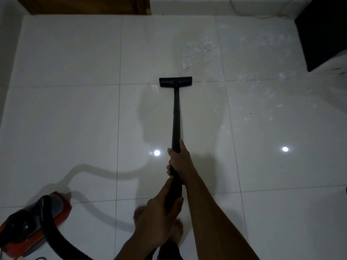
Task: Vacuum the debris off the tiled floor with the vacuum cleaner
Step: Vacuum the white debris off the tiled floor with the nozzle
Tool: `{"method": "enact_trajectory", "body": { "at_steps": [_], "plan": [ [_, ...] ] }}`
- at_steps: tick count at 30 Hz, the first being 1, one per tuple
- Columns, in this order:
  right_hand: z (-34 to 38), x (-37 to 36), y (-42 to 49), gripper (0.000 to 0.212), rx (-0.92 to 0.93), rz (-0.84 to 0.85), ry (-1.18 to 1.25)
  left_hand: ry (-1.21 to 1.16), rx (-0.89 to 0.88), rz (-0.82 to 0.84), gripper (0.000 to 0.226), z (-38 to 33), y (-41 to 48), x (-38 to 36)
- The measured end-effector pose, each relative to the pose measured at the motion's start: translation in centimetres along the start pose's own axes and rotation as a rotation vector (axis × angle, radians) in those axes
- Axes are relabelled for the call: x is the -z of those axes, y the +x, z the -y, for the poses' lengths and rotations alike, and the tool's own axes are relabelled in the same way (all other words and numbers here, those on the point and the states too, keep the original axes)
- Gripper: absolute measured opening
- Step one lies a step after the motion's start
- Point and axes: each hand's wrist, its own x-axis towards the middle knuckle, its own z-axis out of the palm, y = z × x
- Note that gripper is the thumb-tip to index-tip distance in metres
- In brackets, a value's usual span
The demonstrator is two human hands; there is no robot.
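A black vacuum wand (176, 117) runs from my hands out to its flat floor nozzle (175, 82), which rests on the glossy white tiled floor (75, 113). My right hand (179, 160) grips the wand higher up. My left hand (161, 209) grips the lower handle end. White debris (201, 50), small torn scraps, lies just beyond and to the right of the nozzle. More scraps (262, 102) are scattered further right. The red and black vacuum body (32, 224) sits at the bottom left, its black hose (54, 239) curving off it.
A wooden door (84, 5) stands at the far left of the back wall. A black cabinet (324, 30) stands at the right, and a white cord (262, 15) lies along the far wall. My bare foot (178, 233) is under my hands.
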Motion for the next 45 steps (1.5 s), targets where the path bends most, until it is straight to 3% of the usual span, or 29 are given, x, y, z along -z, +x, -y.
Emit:
{"method": "enact_trajectory", "body": {
  "at_steps": [5, 9, 20, 39, 45],
  "plan": [
    [3.2, -1.9, 2.6, 0.069, 0.0, -0.007, -0.014, 0.107, 0.088, -0.109, 0.067, 2.0, 4.6, 0.9],
    [6.4, -3.9, 4.7, 0.069, 0.006, -0.028, -0.044, 0.095, 0.124, -0.029, 0.059, -0.7, 7.1, 4.9],
    [15.8, -10.9, 12.0, 0.067, 0.02, -0.064, -0.056, -0.069, 0.041, 0.026, 0.06, -5.1, 15.7, 15.7],
    [36.4, -16.4, 28.7, 0.058, 0.075, -0.01, -0.106, -0.149, 0.003, -0.062, 0.059, -14.6, 37.0, 26.7],
    [41.0, -15.4, 31.0, 0.066, 0.049, -0.037, -0.12, -0.199, -0.02, -0.024, 0.06, -18.3, 40.7, 28.4]
  ]
}}
